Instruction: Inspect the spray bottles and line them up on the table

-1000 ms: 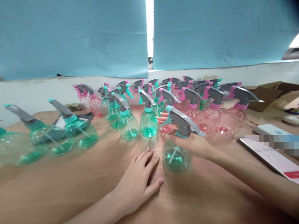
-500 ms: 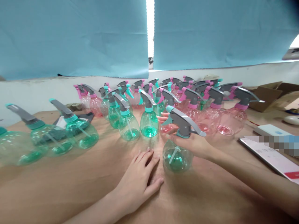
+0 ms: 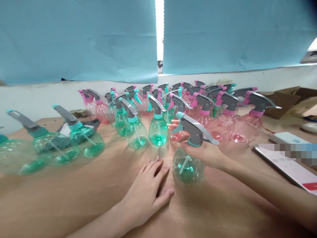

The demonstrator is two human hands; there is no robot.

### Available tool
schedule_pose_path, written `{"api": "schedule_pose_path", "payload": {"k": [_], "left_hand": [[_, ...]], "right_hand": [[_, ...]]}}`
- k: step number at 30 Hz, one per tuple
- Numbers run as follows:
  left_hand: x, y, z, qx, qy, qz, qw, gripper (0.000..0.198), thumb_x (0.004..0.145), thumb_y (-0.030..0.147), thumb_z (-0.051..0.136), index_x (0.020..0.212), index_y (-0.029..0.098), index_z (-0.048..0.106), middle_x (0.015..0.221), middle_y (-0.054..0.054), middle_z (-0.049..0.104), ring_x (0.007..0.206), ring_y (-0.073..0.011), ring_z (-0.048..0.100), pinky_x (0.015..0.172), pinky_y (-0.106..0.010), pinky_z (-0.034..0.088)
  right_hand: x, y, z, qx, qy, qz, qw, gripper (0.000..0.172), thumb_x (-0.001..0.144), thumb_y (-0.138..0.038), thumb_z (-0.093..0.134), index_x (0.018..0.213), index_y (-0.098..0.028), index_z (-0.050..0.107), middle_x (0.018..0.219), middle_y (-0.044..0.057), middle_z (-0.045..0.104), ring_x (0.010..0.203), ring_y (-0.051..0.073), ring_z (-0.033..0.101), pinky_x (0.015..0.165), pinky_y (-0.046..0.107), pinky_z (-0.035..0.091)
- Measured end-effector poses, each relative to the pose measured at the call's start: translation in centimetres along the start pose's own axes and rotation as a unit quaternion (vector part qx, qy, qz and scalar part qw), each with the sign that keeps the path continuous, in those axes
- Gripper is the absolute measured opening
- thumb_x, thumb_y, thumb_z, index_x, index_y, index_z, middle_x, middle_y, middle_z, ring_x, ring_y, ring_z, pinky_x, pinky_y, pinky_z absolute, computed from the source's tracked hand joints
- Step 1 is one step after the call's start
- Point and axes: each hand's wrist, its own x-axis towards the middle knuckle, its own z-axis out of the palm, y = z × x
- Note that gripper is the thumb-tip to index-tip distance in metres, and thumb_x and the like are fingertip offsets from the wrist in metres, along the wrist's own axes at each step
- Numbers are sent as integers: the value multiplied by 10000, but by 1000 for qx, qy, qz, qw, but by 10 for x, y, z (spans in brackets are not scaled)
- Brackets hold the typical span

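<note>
My left hand (image 3: 146, 188) lies flat on the wooden table, palm down, its fingers stretched and thumb apart, holding nothing. To its right is a green spray bottle (image 3: 188, 170) with a grey trigger head and turquoise nozzle. My right hand (image 3: 203, 152) is around the neck of this bottle from behind and the right. Fingertips show past the left of the head; the rest of the fingers are hidden behind it. Just beyond the hands, another green spray bottle (image 3: 158, 132) stands upright, with one more green spray bottle (image 3: 137, 134) beside it.
Several pink spray bottles (image 3: 239, 129) and green ones crowd the back of the table. At the left stand more green bottles (image 3: 86, 142) near a dark cloth (image 3: 58, 142). A phone (image 3: 284, 165) and a cardboard box (image 3: 279, 102) are at the right, below blue curtains (image 3: 81, 39).
</note>
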Motion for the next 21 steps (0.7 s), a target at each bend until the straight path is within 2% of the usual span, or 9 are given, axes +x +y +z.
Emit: {"api": "schedule_pose_path", "payload": {"k": [3, 8, 10, 15, 18, 21], "left_hand": [[0, 0, 0, -5, 3, -1, 1000, 515, 919, 423, 545, 1362, 170, 467, 1400, -151, 468, 1305, -343, 399, 1062, -561, 327], [0, 1, -1, -3, -7, 0, 1000, 512, 927, 425, 533, 1363, 167, 464, 1398, -153, 467, 1302, -341, 398, 1060, -568, 325], [0, 1, -1, -3, -6, -1, 1000, 510, 921, 423, 542, 1358, 170, 468, 1394, -151, 472, 1299, -339, 402, 1060, -563, 328], [2, 0, -1, 0, -8, -2, 1000, 517, 924, 427, 534, 1360, 157, 466, 1396, -161, 467, 1300, -345, 400, 1055, -572, 332], [2, 0, 0, 3, -9, -1, 1000, 520, 926, 430, 531, 1365, 162, 461, 1405, -159, 458, 1309, -344, 390, 1056, -577, 329], [1, 0, 0, 4, -4, 2, 1000, 516, 924, 433, 533, 1364, 174, 463, 1409, -152, 459, 1312, -339, 390, 1057, -569, 333]], "right_hand": [[-1, -2, 0, 8, 5, 8, 1000, 442, 748, -153, 571, 1163, -304, 585, 1122, 18, 641, 710, 143, 621, 685, 317, 532], [-2, -9, 0, -21, 20, 25, 999, 276, 707, -152, 559, 932, -293, 636, 743, -11, 624, 658, 165, 597, 629, 300, 527], [-2, -10, -1, -35, 20, 28, 999, 263, 701, -142, 548, 898, -297, 630, 665, -18, 594, 648, 172, 592, 617, 297, 519], [-2, -9, -4, -51, 13, 24, 998, 329, 662, -110, 528, 927, -294, 595, 650, -33, 557, 615, 152, 551, 599, 281, 491], [-1, -10, -4, -47, 7, 28, 998, 382, 634, -91, 501, 958, -279, 580, 777, -30, 593, 595, 116, 513, 590, 265, 472], [2, -11, -3, -32, 6, 31, 999, 293, 631, -115, 508, 882, -251, 572, 913, -10, 618, 656, 115, 536, 615, 268, 468]]}}
